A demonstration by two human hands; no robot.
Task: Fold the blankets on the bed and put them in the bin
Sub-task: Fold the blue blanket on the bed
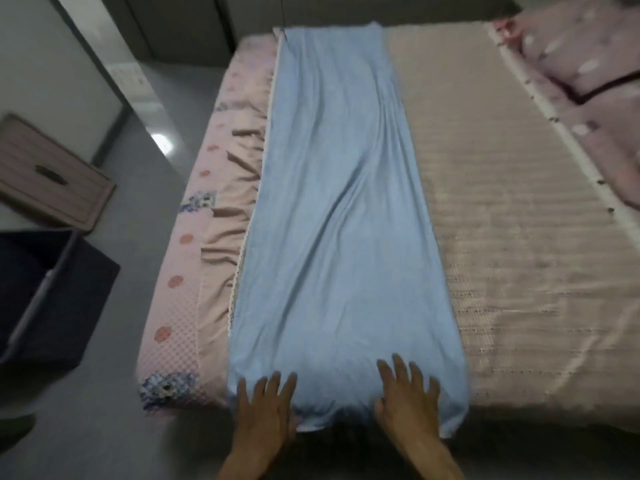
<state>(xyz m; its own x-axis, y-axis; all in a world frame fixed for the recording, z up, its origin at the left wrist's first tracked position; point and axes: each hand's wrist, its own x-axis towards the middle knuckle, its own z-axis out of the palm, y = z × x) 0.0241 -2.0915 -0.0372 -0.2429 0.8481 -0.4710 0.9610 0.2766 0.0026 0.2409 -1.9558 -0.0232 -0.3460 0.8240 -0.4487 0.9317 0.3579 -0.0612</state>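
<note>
Long blue blanket (332, 216) folded lengthwise down the bed (519, 237), left hand (266, 407) and right hand (405, 400) pressing its near end, fingers straight and spread, dark bin (45, 296), apparently open-topped, on floor left.

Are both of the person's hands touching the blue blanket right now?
Touching. The head view shows the left hand and the right hand lying flat with spread fingers on the near end of the blue blanket.

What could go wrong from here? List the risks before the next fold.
1. The blue blanket is rippled along its length; folding now may trap creases.
2. Its near end hangs past the bed edge under the left hand and right hand, and could slide off.
3. The dark bin sits on the floor to the left, so the carry may loosen the fold.
</note>
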